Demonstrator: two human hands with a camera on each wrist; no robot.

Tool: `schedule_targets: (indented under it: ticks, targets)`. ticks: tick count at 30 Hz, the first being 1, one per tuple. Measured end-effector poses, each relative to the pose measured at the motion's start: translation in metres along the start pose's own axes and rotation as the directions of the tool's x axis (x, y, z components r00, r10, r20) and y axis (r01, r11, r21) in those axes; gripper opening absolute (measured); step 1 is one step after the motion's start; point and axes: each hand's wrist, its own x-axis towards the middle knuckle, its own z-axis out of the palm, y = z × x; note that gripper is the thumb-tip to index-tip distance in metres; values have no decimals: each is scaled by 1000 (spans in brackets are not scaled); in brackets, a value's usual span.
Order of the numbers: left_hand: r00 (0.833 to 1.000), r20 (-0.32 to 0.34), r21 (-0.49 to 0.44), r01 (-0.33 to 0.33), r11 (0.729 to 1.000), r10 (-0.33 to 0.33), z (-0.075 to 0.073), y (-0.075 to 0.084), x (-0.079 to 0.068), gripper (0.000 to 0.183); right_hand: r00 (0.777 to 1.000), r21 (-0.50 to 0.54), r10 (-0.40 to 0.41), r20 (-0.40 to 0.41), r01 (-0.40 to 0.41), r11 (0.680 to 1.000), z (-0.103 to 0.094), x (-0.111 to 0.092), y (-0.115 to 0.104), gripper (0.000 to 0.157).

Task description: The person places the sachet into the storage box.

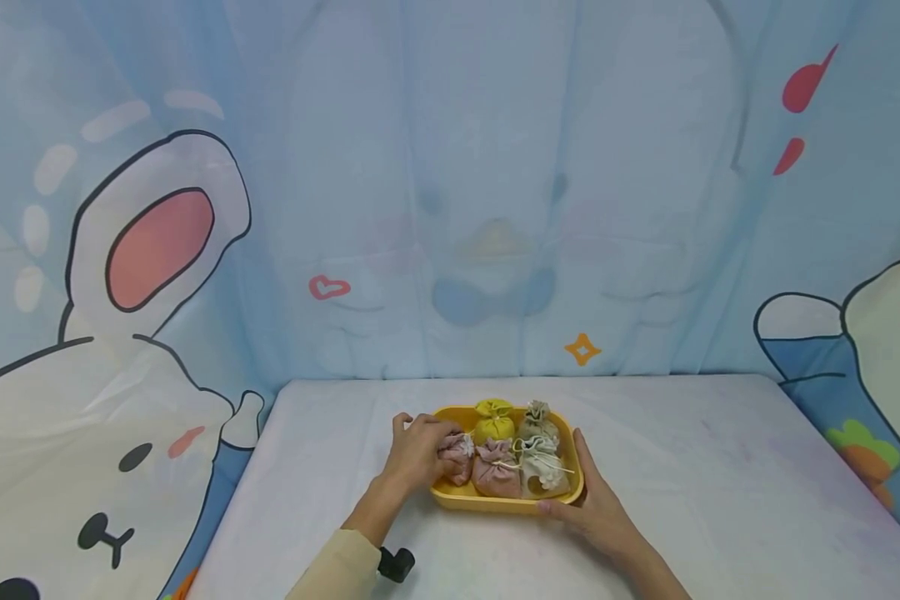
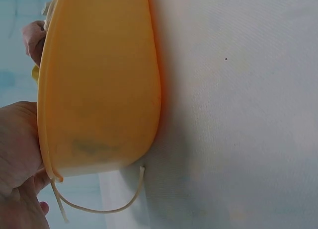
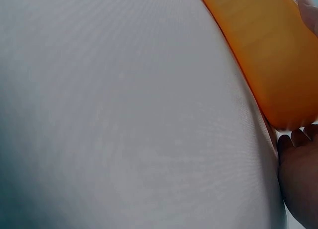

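Note:
A yellow plastic tray (image 1: 487, 504) sits on the table with several small drawstring pouches inside. My left hand (image 1: 422, 450) reaches over the tray's left end and grips a pink pouch (image 1: 457, 457) there. In the left wrist view a pale cord (image 2: 107, 211) hangs outside the tray wall. Beside that pouch stands another pink pouch (image 1: 497, 471), with a yellow pouch (image 1: 493, 423) behind it. A grey-beige pouch (image 1: 537, 423) and a whitish pouch (image 1: 543, 467) fill the right side. My right hand (image 1: 596, 504) holds the tray's front right corner, thumb on the near rim, fingers along the side.
White cloth covers the table (image 1: 720, 483). A pale blue curtain (image 1: 495, 167) with cartoon animals hangs behind and at both sides. Near the left sleeve is a small black device (image 1: 396, 565).

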Motion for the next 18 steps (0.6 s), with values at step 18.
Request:
schedule_targets:
  ticks: [18]
  targets:
    - [999,-23,-47,-49,998,48,-5,0,-7,60,1000,42,5,5,-5,999,-1,0,0,135]
